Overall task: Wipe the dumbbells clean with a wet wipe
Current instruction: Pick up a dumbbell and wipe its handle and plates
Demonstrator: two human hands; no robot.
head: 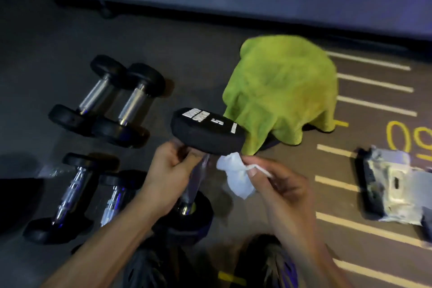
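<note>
Five dumbbells show: four lie on the floor (191, 58) at left, in two pairs (106, 98) and (79, 196). At centre the left hand (171, 176) grips the chrome handle of the fifth dumbbell (208, 134), standing on end. The right hand (284, 190) pinches a crumpled white wet wipe (235, 176) just under its top head. A green towel (284, 91) sits behind.

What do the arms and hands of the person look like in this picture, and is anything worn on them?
Both the left hand and the right hand are bare: no gloves are worn, and no rings, watch or wristband can be seen. Both forearms are also bare as far as the bottom edge of the picture, with no sleeve showing. The light is dim and the picture is somewhat blurred, so small details could be missed.
</note>
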